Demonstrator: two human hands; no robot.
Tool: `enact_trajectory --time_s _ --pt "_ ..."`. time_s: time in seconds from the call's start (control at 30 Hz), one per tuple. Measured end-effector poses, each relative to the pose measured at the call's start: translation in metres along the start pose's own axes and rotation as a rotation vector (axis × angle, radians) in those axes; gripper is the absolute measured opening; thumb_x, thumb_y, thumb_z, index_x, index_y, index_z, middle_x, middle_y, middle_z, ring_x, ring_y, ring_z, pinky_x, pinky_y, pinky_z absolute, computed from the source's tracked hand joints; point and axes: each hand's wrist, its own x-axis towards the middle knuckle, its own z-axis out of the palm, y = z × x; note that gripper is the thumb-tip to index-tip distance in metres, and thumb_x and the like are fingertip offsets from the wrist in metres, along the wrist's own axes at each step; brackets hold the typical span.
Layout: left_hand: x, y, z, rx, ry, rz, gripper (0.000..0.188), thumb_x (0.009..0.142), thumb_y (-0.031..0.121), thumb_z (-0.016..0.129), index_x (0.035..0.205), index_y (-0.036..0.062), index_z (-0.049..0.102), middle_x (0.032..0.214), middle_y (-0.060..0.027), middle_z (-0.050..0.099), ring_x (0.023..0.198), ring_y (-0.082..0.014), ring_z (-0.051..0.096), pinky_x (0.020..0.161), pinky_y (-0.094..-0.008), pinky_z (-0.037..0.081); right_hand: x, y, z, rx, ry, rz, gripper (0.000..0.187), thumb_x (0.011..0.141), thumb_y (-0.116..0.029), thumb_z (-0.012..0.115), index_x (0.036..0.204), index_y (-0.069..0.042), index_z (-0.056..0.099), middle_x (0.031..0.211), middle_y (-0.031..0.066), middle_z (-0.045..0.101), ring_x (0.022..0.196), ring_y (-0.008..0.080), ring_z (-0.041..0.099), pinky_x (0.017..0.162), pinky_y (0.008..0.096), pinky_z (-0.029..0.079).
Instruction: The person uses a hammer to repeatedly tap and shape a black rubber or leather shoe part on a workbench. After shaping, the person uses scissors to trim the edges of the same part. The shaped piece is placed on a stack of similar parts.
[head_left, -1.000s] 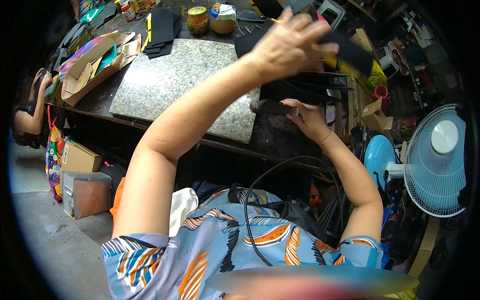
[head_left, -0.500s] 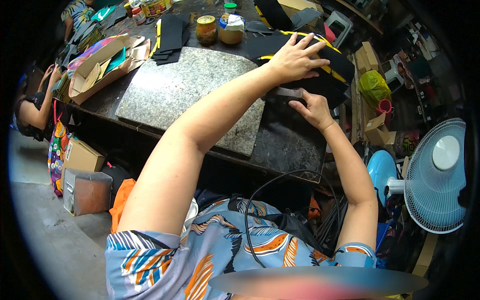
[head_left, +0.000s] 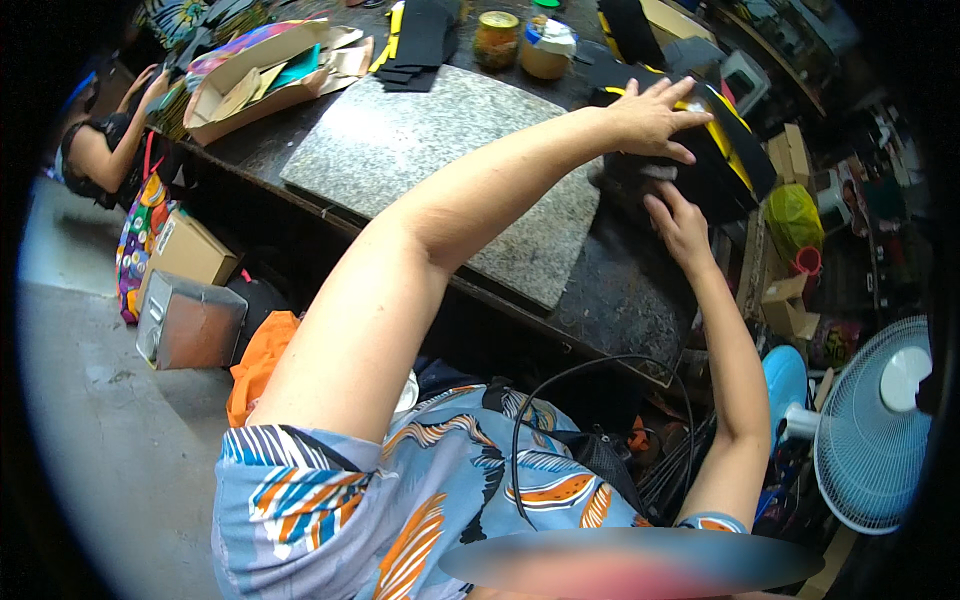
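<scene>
My left hand (head_left: pixel 655 120) lies palm down with fingers spread, pressing on black flat pieces (head_left: pixel 735 165) with yellow edging at the far right of the table. Just below it, my right hand (head_left: pixel 682 222) is closed round a dark blunt tool (head_left: pixel 658 173) with a greyish end; its kind cannot be made out. The tool is close to the near edge of the black pieces. My left forearm crosses over the grey speckled stone slab (head_left: pixel 430 130) that lies on the dark table.
More black strips (head_left: pixel 415 50) lie on the slab's far edge, near a glass jar (head_left: pixel 496 40) and a tub (head_left: pixel 547 50). A cardboard tray (head_left: pixel 225 120) with scraps stands at left, beside a co-worker's arm (head_left: pixel 125 155). A fan (head_left: pixel 875 430) stands at right.
The view has shifted, so the table sits farther right and higher in it. My right hand has turned with the dark tool, which now shows its greyish end. The left hand stays spread on the black pieces.
</scene>
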Motion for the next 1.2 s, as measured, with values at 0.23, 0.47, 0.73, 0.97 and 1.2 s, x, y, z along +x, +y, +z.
enact_trajectory --time_s 0.23,0.47,0.73,0.97,1.2 --pt "-0.062 -0.088 -0.068 0.287 0.815 -0.049 0.023 0.08 0.024 0.074 0.1 0.0143 0.069 0.105 -0.0085 0.064 0.108 -0.0285 0.057 0.093 -0.0405 0.047 -0.011 0.003 0.003 0.295 -0.089 0.036 0.037 0.099 -0.04 0.053 0.12 -0.011 0.063 0.063 0.0006 0.059 0.054 0.0095 0.057 0.053 0.0264 0.045" --pt "-0.122 -0.205 -0.101 0.606 0.403 -0.804 0.075 0.081 0.028 0.072 0.145 0.006 0.038 0.15 -0.0328 0.027 0.136 -0.0454 0.033 0.113 -0.0494 0.03 0.0 0.013 0.004 0.293 -0.104 0.118 0.047 0.1 -0.045 0.05 0.123 -0.006 0.061 0.058 0.0034 0.058 0.049 0.0122 0.056 0.051 0.0279 0.044" --pt "-0.155 -0.264 -0.141 0.481 0.317 -0.943 0.033 0.086 0.021 0.053 0.113 0.0035 0.062 0.112 -0.028 0.062 0.102 -0.0444 0.062 0.09 -0.0522 0.047 0.001 0.011 0.003 0.228 -0.071 0.099 0.051 0.1 -0.05 0.048 0.123 -0.006 0.062 0.058 0.0036 0.059 0.048 0.0121 0.057 0.051 0.0283 0.045" --pt "-0.228 -0.141 -0.198 0.242 0.797 -0.656 0.032 0.09 0.013 0.061 0.12 0.0028 0.066 0.103 -0.0154 0.071 0.088 -0.023 0.067 0.081 -0.0335 0.052 0.001 0.01 0.005 0.264 -0.051 0.115 0.048 0.099 -0.047 0.051 0.121 -0.006 0.063 0.058 0.0032 0.059 0.048 0.0108 0.056 0.051 0.0272 0.044" --pt "-0.209 0.025 -0.253 0.248 0.177 -0.374 0.033 0.088 0.01 0.062 0.121 0.0055 0.061 0.099 -0.0199 0.069 0.093 -0.0268 0.067 0.083 -0.0354 0.051 -0.004 0.012 0.007 0.501 -0.058 0.095 0.037 0.099 -0.036 0.058 0.119 -0.005 0.064 0.063 -0.0004 0.056 0.052 0.0073 0.053 0.049 0.0241 0.042"
